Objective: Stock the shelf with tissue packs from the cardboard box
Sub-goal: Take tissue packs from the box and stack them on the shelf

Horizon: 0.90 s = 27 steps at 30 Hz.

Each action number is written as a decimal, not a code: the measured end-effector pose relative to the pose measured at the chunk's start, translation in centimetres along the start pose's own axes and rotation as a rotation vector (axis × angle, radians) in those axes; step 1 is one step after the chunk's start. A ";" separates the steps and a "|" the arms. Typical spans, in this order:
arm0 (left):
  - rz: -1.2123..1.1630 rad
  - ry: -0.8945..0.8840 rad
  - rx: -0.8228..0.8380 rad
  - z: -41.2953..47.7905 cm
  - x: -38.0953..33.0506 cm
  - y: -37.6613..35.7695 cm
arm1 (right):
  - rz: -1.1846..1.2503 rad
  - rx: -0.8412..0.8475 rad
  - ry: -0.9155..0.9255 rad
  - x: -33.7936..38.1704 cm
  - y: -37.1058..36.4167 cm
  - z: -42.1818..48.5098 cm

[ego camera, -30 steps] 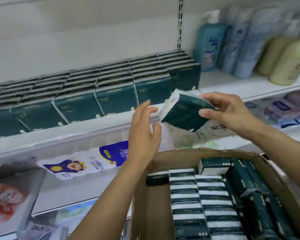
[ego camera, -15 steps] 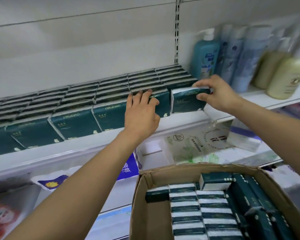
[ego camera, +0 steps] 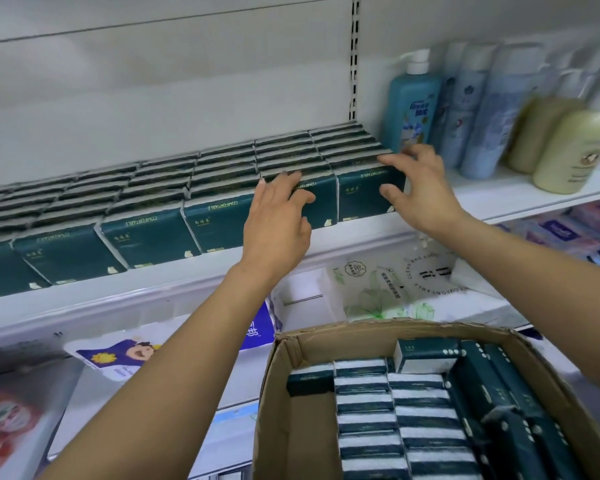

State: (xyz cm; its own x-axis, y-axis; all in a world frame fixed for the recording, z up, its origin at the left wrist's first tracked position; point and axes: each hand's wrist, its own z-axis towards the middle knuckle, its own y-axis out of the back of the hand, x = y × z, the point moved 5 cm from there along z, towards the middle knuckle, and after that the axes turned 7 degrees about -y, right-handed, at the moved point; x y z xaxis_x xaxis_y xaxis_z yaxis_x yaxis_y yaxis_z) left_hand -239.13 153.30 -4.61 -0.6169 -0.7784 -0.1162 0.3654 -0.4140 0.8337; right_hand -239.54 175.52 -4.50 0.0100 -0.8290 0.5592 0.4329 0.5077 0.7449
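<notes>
Dark green tissue packs [ego camera: 153, 233] stand in rows along the white shelf [ego camera: 361, 237]. The rightmost front pack [ego camera: 359, 199] stands at the row's end. My right hand [ego camera: 418, 188] has its fingers on that pack's top right corner and its thumb against the front face. My left hand [ego camera: 278, 216] lies flat, fingers straight, against the neighbouring pack [ego camera: 321, 202]. Below, the open cardboard box [ego camera: 326, 337] holds several more green packs [ego camera: 420, 410].
Shampoo and lotion bottles [ego camera: 413, 98] stand on the shelf right of the tissue rows, the blue pump bottle close to my right hand. Lower shelves carry larger tissue bags [ego camera: 388, 282] and printed packages [ego camera: 118, 355]. A slotted upright [ego camera: 354, 57] divides the back wall.
My right hand carried a pack up from in front of the shelf and set it at the right end of the front row. My left hand moved onto the neighbouring pack and stays there.
</notes>
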 end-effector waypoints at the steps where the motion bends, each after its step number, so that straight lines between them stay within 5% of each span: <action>1: -0.042 0.003 -0.036 -0.5 -0.4 0.3 | 0.013 -0.027 0.021 0.2 0.2 -0.6; 6: -0.304 0.052 -0.141 -4.8 -2.6 0.8 | 0.186 -0.150 0.159 1.4 0.5 -5.1; 11: -0.405 0.124 -0.107 -10.1 -3.9 -0.8 | 0.243 -0.070 0.218 1.0 -2.0 -10.8; 27: -0.405 0.641 0.340 -35.3 -3.9 -6.4 | 0.224 0.686 0.087 -5.8 -14.9 -33.1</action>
State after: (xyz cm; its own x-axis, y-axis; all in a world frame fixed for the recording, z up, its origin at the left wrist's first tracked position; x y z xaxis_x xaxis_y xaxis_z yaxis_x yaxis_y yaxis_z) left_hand -214.43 142.33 -28.53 -0.1013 -0.7604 -0.6415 -0.0940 -0.6346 0.7671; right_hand -216.27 164.97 -30.90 0.1159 -0.6891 0.7154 -0.2505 0.6767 0.6924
